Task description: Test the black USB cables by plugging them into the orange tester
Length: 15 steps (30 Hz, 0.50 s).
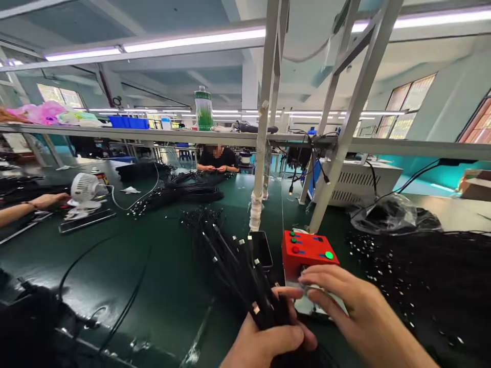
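Observation:
My left hand [270,341] is closed round a bundle of black cables [238,266] with metal plugs, which fans out up and to the left over the green table [161,276]. My right hand [345,306] reaches in from the right, its fingers curled and pinched at the front of a small tester with a red top [307,249] that carries green, red and blue buttons. What the right fingers pinch is hidden. A black phone [263,249] lies just left of the red box.
A large heap of black cables [422,276] lies on the right, a bagged bundle [391,214] behind it. White frame posts [261,168] rise mid-table. A small white fan [85,190] and another person's hand [46,201] are at the left; a seated person [217,159] works at the far end.

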Each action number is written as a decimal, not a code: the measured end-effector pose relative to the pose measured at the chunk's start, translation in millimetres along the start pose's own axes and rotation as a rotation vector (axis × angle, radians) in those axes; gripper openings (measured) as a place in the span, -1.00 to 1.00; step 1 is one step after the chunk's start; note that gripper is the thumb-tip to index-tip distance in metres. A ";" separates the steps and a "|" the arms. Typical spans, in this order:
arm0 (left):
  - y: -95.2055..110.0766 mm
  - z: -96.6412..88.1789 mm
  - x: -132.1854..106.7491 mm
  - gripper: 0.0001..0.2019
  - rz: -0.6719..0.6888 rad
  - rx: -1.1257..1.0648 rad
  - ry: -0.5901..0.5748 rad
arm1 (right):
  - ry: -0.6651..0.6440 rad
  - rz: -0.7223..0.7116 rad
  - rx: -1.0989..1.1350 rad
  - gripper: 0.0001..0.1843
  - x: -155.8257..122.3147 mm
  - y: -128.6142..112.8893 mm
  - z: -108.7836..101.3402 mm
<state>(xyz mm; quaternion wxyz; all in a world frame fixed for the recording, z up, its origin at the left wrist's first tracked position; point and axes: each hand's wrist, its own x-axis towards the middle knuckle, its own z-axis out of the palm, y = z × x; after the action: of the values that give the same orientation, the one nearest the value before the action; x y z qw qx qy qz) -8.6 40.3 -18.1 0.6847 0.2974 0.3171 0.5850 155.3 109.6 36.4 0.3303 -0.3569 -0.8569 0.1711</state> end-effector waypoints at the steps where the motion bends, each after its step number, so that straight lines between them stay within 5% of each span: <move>1: -2.3 5.0 0.9 -0.57 0.009 0.006 -0.011 | -0.034 0.060 0.085 -0.77 -15.2 -2.5 10.0; 5: -10.2 28.0 -3.1 -0.60 0.040 0.089 -0.004 | -0.072 0.231 0.288 -0.77 -34.3 -8.3 24.2; 10: -15.3 36.2 -5.6 -0.69 0.076 0.159 -0.006 | 0.045 0.386 0.593 -0.88 -41.0 -0.3 17.0; 15: -8.1 26.6 -13.3 -0.87 0.028 -0.071 0.339 | 0.364 0.637 0.965 -0.78 -57.7 31.1 -10.5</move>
<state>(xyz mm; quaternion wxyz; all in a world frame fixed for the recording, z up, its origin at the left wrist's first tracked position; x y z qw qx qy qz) 15.7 25.1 -6.6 0.6233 0.1745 0.4029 0.6471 208.4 89.8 1.9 0.5287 -0.4292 -0.4634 0.5671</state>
